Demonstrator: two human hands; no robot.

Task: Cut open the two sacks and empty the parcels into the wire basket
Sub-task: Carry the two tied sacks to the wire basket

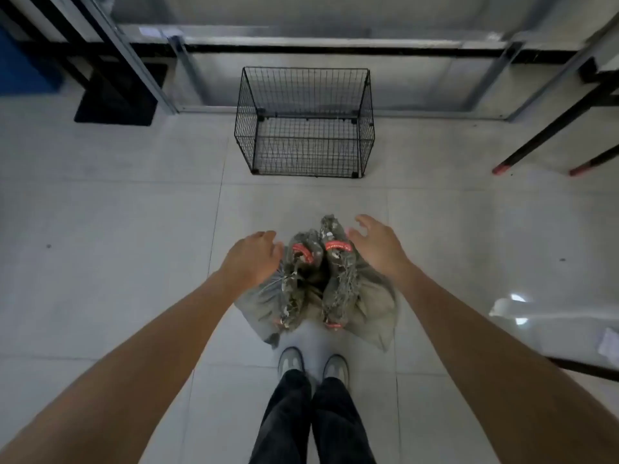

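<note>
- Two grey-green sacks stand side by side on the floor just ahead of the person's feet. The left sack (294,289) and the right sack (341,283) touch each other along their inner sides.
- Each sack is bunched into a neck at the top and bound there with a red tie, one on the left neck (302,253) and one on the right neck (338,246). Both necks are closed, and frayed threads hang from them.
- The left hand (251,259) hovers at the outer side of the left sack's neck, back upward, with the fingers loosely bent and nothing held. Whether the fingertips touch the cloth cannot be told.
- The right hand (376,246) hovers just beside the top of the right sack, with the fingers spread and relaxed, gripping nothing.
- Both bare forearms reach forward and down from the lower corners of the view.
- The wire basket (246,128), a black open-topped mesh box, stands on the floor well beyond the sacks, straight ahead.
- Grey shoes (290,360) and dark trousers (311,423) show below the sacks.
- The floor (134,212) is of pale glossy tiles.
- Behind the basket runs a metal-framed partition (147,61).
- Black table legs (549,128) with red feet slant in at the right.
- White scraps of paper (608,343) lie at the right edge.
</note>
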